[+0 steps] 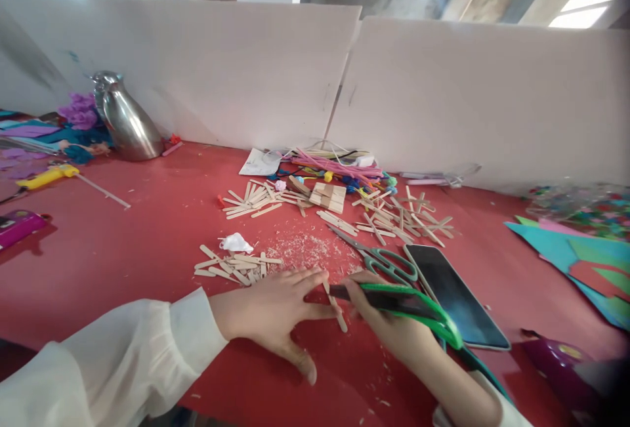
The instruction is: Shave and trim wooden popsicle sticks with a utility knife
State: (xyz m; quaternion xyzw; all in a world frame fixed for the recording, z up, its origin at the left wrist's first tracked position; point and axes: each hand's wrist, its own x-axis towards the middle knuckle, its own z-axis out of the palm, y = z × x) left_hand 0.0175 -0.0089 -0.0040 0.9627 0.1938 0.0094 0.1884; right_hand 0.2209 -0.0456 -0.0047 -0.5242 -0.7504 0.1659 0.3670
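Observation:
My left hand lies spread on the red table, its fingertips on a small wooden craft stick. In my right hand is a green and black tool, its dark tip touching or just over that stick. The fingers of my right hand are wrapped round the tool, and a cord trails from its rear. Wood shavings are scattered just beyond both hands. Grey-green scissors lie past the tool, beside a phone at the right.
Piles of craft sticks lie ahead, with pipe cleaners behind. A steel jug and yellow glue gun stand or lie left. Coloured sheets and a purple device are right. White panels close off the back.

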